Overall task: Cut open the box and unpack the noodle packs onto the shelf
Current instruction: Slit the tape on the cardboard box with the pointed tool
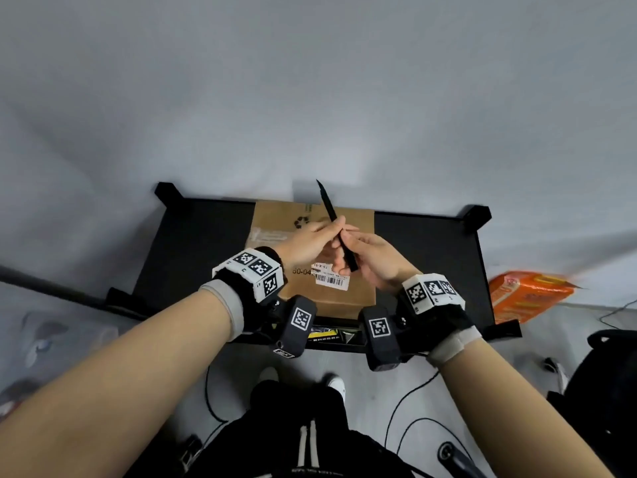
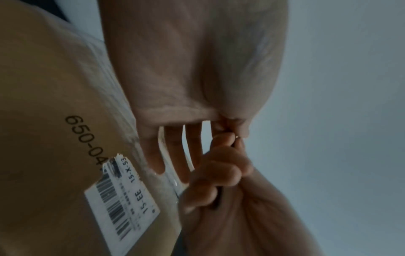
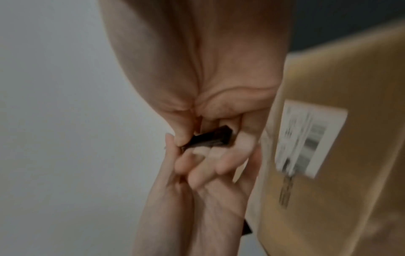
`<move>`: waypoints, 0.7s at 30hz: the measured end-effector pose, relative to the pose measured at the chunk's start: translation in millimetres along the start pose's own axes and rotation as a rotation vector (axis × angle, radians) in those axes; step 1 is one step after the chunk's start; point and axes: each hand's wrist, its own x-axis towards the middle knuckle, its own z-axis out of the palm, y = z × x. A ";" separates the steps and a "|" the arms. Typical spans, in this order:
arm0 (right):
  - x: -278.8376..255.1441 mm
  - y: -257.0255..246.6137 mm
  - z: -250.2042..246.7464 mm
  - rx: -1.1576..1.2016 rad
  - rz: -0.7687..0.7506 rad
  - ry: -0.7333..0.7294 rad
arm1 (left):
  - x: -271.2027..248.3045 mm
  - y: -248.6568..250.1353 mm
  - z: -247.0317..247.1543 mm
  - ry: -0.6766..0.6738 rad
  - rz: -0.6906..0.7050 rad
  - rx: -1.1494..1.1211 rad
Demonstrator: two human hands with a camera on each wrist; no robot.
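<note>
A closed brown cardboard box [image 1: 358, 291] with a barcode label [image 1: 331, 279] and clear tape lies on top of the black shelf [image 1: 193, 250]. Above it both hands hold a slim black utility knife [image 1: 327, 205] whose pointed tip aims up and away from me. My left hand [image 1: 336, 227] pinches the knife's middle with thumb and fingertips. My right hand [image 1: 346, 263] grips the lower end of the handle. The right wrist view shows the knife's butt end [image 3: 210, 138] between my right fingers. In the left wrist view the box [image 2: 43, 104] lies under both hands.
An orange pack [image 1: 527, 298] lies on the floor right of the shelf. Black cables [image 1: 406, 408] run over the floor by my feet. A dark bulky object [image 1: 606, 374] stands at the right edge. A pale wall rises behind the shelf.
</note>
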 end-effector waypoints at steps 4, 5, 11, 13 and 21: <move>26.1 -0.5 42.0 -0.013 0.053 -0.017 | -14.1 -6.8 -34.9 0.009 -0.050 -0.385; 31.4 -1.5 47.3 -0.089 0.078 -0.010 | -17.0 -8.1 -43.4 0.062 -0.053 -0.432; 60.1 6.6 74.5 -0.604 0.035 0.295 | -39.8 -42.6 -120.5 0.417 -0.138 -0.407; 65.8 17.4 76.8 -0.745 0.012 0.449 | -47.4 -60.8 -139.6 0.441 -0.169 -0.220; 66.8 55.4 99.5 -1.140 -0.203 0.835 | -63.4 -94.8 -168.4 0.249 -0.323 0.038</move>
